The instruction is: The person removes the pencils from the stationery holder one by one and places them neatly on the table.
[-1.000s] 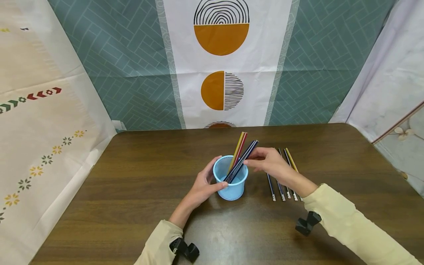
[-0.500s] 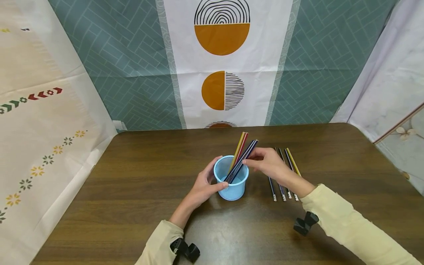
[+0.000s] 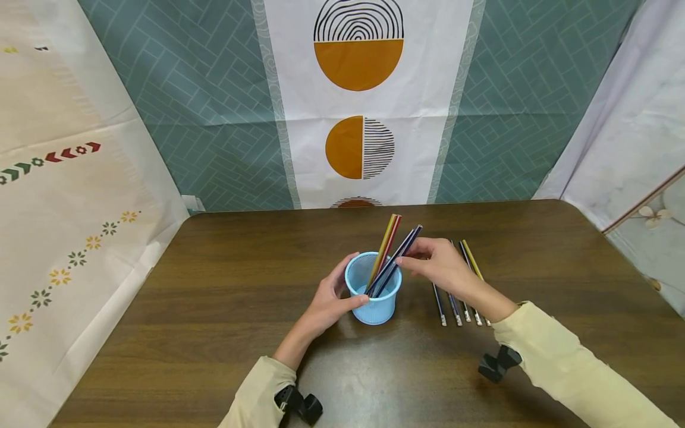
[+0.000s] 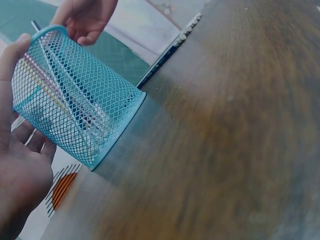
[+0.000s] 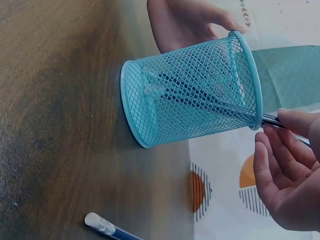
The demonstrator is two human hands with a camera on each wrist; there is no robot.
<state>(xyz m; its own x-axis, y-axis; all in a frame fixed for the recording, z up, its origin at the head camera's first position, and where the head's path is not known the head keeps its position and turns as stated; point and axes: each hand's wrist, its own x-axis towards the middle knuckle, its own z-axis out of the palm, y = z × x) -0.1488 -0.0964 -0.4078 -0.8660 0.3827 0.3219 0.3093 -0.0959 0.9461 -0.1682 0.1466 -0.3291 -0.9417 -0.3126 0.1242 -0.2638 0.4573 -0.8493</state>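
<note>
A light blue mesh pencil cup (image 3: 373,311) stands upright on the table. My left hand (image 3: 326,303) grips it from the left, thumb at the near rim and fingers round the far side. At the right of the rim, my right hand (image 3: 441,264) pinches a dark blue pencil (image 3: 411,241) that leans inside the cup. Another dark pencil slants beside it. A yellow pencil and a red pencil (image 3: 395,227) lean further back. Through the mesh (image 5: 200,85) in the right wrist view, the dark pencils' lower ends reach down near the base.
Several pencils (image 3: 440,304) lie side by side on the brown table (image 3: 225,309), right of the cup and partly under my right forearm. Their white eraser ends point toward me. A patterned cloth (image 3: 214,119) hangs behind the table's far edge.
The dark pencils, close together before, have spread slightly apart at their tops. My right hand has shifted a little to the right with one pencil. The left hand keeps its place on the cup.
</note>
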